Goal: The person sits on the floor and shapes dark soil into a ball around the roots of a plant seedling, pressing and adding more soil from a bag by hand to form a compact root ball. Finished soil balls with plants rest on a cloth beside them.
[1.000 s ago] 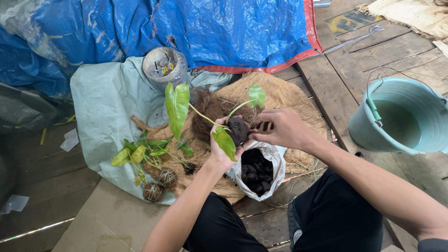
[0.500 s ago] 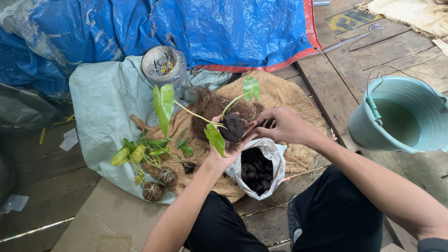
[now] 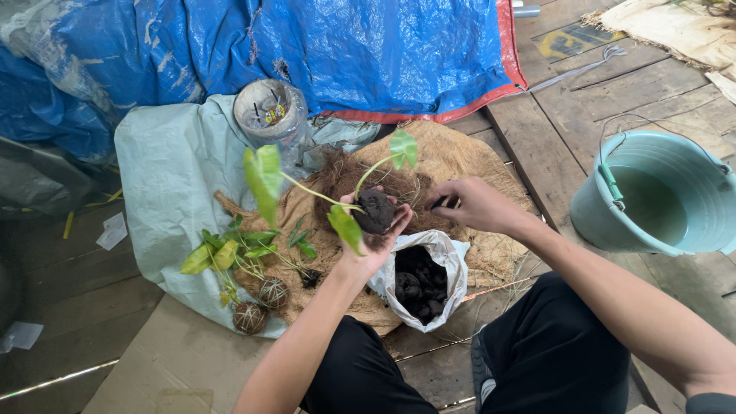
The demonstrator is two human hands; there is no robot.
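My left hand (image 3: pixel 371 244) holds a small green-leaved plant (image 3: pixel 307 188) with a dark ball of soil (image 3: pixel 374 211) around its roots, cupped in the palm. My right hand (image 3: pixel 471 205) hovers just to the right of the soil ball, fingers curled and pinching something small and dark. Below both hands a white plastic bag (image 3: pixel 447 259) stands open with dark soil (image 3: pixel 418 282) inside. A heap of brown coconut fibre (image 3: pixel 346 178) lies on a burlap sheet (image 3: pixel 460 157) behind the plant.
Two fibre-wrapped root balls (image 3: pixel 261 305) with leafy plants (image 3: pixel 230 249) lie at the left on a pale sheet (image 3: pixel 165 172). A teal bucket (image 3: pixel 659 195) of water stands at the right on wooden planks. A clear jar (image 3: pixel 270 113) and a blue tarp (image 3: pixel 307 46) lie behind.
My left hand has turned the plant so that its leaves swing left. My right hand has come off the soil ball and drawn away to the right.
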